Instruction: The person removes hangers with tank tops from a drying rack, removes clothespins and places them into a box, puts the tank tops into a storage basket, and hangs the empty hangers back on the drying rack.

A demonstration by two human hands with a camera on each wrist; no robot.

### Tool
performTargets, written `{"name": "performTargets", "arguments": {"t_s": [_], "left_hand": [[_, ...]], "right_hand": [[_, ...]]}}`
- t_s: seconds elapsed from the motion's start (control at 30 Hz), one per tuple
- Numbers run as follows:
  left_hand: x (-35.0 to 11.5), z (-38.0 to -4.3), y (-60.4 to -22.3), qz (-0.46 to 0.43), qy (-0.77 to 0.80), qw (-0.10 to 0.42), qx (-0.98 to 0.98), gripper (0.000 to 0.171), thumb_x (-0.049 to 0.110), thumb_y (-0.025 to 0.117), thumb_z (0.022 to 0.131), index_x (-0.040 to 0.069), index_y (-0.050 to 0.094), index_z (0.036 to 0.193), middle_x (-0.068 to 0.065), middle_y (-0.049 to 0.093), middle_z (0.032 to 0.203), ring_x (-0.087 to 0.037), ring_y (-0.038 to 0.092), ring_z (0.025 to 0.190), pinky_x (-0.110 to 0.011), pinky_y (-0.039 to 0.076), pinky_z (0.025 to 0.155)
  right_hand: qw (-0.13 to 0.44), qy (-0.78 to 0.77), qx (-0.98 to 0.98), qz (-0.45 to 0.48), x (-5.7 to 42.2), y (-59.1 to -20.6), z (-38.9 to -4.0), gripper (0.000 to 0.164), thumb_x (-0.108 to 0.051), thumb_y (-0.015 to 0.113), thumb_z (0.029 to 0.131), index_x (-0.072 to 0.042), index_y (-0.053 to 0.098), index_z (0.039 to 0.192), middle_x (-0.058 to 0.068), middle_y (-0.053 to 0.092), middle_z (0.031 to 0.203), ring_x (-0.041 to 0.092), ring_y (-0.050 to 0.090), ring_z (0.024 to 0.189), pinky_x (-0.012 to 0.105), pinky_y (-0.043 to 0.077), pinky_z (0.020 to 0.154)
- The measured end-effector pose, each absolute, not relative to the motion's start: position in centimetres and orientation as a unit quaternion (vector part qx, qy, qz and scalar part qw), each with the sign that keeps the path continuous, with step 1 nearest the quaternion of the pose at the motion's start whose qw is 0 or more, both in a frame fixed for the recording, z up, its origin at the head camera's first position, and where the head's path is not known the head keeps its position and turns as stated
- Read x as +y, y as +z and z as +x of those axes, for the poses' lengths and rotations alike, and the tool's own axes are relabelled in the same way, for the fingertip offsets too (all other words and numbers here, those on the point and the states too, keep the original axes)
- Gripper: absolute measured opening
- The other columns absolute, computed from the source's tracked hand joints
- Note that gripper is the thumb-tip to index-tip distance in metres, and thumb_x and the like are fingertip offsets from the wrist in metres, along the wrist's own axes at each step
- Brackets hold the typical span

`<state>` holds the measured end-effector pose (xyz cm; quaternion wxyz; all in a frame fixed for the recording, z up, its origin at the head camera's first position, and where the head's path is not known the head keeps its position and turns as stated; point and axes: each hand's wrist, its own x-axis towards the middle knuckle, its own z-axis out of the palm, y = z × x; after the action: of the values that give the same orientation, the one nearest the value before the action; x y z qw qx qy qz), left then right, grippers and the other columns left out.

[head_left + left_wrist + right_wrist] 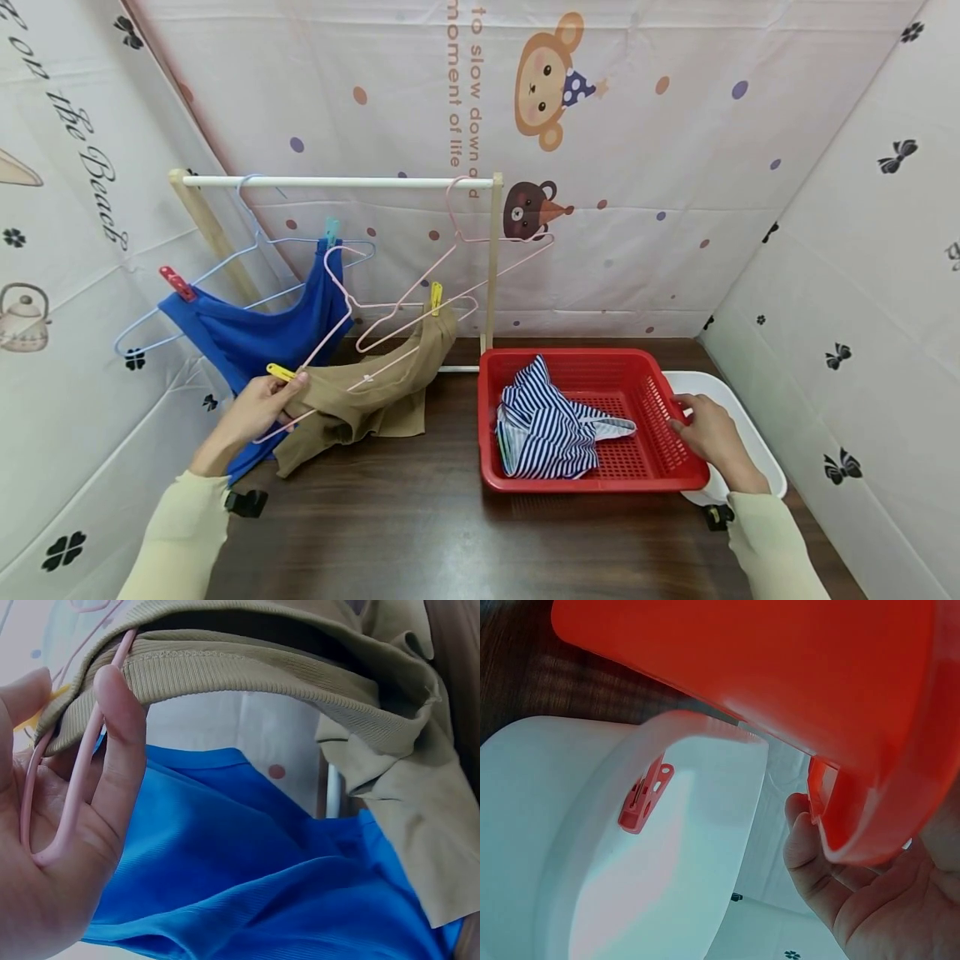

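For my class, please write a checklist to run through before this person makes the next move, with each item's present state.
1. Left hand grips the lower pink hanger: ok.
2. Khaki garment clipped at both ends: ok, two yellow clips.
3. That hanger's hook on the rod: not ok, it is below it.
4. Right hand holds the basket by its rim: ok.
5. Striped cloth hung: not ok, it lies in the basket.
6. Clips besides the red clip in the basin: cannot tell, part is hidden.

the basket (585,485) is glossy plastic, the khaki garment (393,396) matt cloth.
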<state>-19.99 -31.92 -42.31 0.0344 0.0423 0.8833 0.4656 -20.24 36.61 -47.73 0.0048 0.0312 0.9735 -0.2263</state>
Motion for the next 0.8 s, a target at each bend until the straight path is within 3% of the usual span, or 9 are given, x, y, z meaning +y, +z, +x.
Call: {"name": "performTargets", "arguments": {"t_s": [0.1, 0.37, 0.7, 0.8], "left_hand": [[-31.9, -19.7, -42.8, 0.036, 0.468, 0.046, 0.882, 0.053, 0.041, 0.045, 0.104, -0.009, 0.06, 0.104, -0.01, 0.066, 0.077, -0.022, 0.068, 0.057, -0.038, 0.056, 0.058], [-31.9, -19.1, -44.0, 0.025, 0.499, 0.076, 0.863, 0.048, 0.039, 0.046, 0.104, -0.007, 0.06, 0.104, -0.004, 0.066, 0.081, -0.03, 0.069, 0.063, -0.043, 0.057, 0.06], [-31.6, -18.8, -45.2, 0.027, 0.537, 0.128, 0.833, 0.043, 0.042, 0.047, 0.103, 0.001, 0.059, 0.095, 0.004, 0.062, 0.077, -0.013, 0.063, 0.065, -0.037, 0.057, 0.061], [-31.5, -18.8, -45.7, 0.029, 0.546, 0.147, 0.824, 0.041, 0.041, 0.047, 0.103, 0.003, 0.06, 0.093, 0.004, 0.061, 0.075, -0.013, 0.062, 0.061, -0.037, 0.057, 0.059]], "right_hand": [[0.004, -0.227, 0.973, 0.03, 36.6, -47.7, -20.3, 0.052, -0.009, 0.071, 0.086, 0.01, 0.052, 0.13, 0.03, 0.057, 0.107, 0.026, 0.061, 0.077, 0.036, 0.057, 0.058], [0.003, -0.225, 0.974, 0.03, 36.7, -47.7, -20.3, 0.052, -0.009, 0.071, 0.086, 0.009, 0.052, 0.13, 0.03, 0.057, 0.106, 0.026, 0.061, 0.078, 0.037, 0.057, 0.058], [-0.001, -0.225, 0.974, 0.027, 36.7, -47.8, -20.3, 0.051, -0.009, 0.071, 0.085, 0.01, 0.053, 0.129, 0.03, 0.058, 0.106, 0.025, 0.061, 0.076, 0.036, 0.057, 0.058], [-0.002, -0.224, 0.974, 0.027, 36.7, -47.9, -20.3, 0.051, -0.008, 0.071, 0.085, 0.01, 0.053, 0.129, 0.03, 0.058, 0.106, 0.024, 0.061, 0.075, 0.036, 0.057, 0.058]]}}
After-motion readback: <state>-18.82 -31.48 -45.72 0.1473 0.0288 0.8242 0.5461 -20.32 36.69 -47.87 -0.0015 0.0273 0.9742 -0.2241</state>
